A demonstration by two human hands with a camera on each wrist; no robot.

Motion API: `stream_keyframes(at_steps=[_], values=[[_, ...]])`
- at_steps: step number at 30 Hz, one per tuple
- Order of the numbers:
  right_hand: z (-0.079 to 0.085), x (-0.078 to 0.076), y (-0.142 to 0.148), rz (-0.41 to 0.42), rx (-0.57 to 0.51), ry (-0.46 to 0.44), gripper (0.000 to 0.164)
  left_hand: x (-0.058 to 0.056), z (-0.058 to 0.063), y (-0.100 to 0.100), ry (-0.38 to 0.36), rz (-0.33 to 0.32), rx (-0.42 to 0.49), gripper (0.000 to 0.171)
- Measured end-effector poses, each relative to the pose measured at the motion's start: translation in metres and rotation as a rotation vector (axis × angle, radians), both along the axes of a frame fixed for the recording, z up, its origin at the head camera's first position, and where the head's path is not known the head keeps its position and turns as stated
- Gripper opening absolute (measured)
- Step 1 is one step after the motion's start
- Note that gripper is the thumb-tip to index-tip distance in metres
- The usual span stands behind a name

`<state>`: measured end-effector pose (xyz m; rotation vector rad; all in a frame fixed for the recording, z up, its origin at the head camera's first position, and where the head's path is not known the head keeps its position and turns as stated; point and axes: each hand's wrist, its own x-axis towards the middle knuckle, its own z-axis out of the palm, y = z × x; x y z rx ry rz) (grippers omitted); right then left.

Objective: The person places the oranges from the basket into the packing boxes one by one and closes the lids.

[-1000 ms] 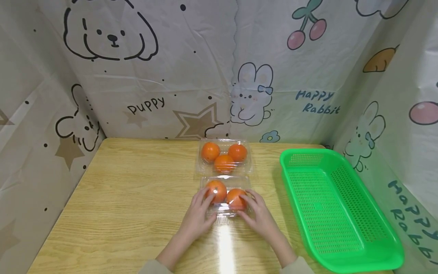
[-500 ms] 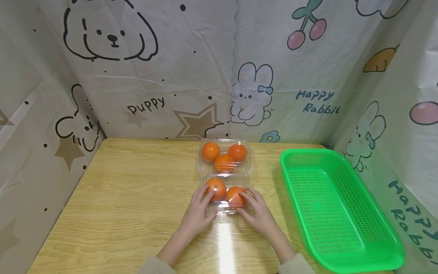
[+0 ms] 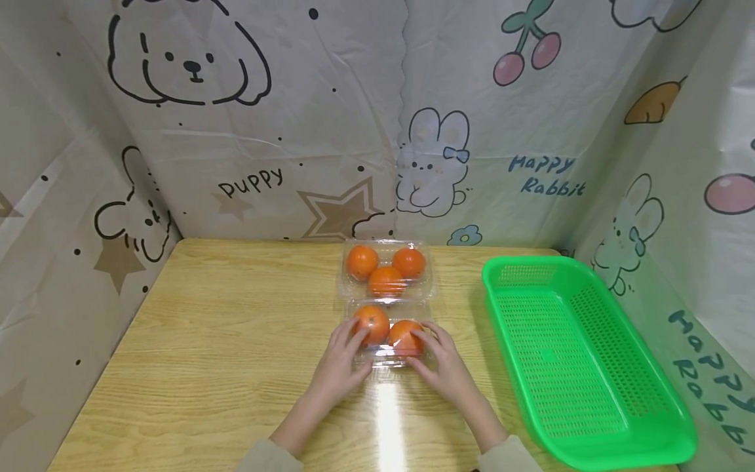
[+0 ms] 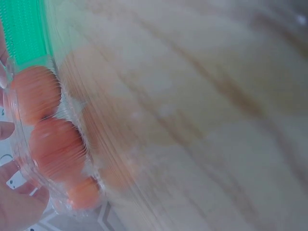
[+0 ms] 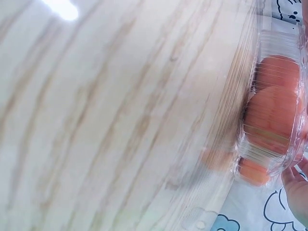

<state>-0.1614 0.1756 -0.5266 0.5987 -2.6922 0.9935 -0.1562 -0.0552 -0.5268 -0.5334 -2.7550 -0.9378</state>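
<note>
A clear plastic clamshell box [image 3: 385,361] stands on the table in front of me, with two round orange fruits [image 3: 371,325] showing through it. On its left side my left hand [image 3: 336,368] grips it, fingers over the upper left edge and thumb at the front. From the right side my right hand [image 3: 444,370] grips it in the same way, fingers bent over the corner. Directly behind sits a second clear box [image 3: 344,286] with three similar fruits [image 3: 386,282]. Both wrist views show the held box low over the wood, my left hand [image 4: 21,207] and right hand [image 5: 296,195] at its ends.
To the right lies a green perforated plastic basket [image 3: 548,393], long and shallow. Printed cloth [image 3: 265,131] hangs behind and at both sides of the wooden table [image 3: 236,328]. A glare streak [image 3: 389,419] crosses the tabletop in front of the box.
The near box has shifted slightly away from me, its back edge now right up against the far box in the head view. Both hands moved with it and keep their grip.
</note>
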Motion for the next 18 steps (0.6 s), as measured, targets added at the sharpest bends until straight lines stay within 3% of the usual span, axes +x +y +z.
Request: stream_keyframes(at_steps=[12,15,18], values=[[0.006,0.0,-0.001,0.005,0.044,0.019,0.047,-0.001,0.001,-0.002,-0.009,-0.008,-0.01,0.057],[0.013,0.0,-0.001,0.001,0.056,0.021,0.047,-0.002,0.005,-0.005,-0.001,-0.019,-0.011,0.055],[0.026,-0.005,0.001,-0.012,0.052,0.047,0.047,-0.006,0.013,-0.011,0.056,-0.028,-0.011,0.054]])
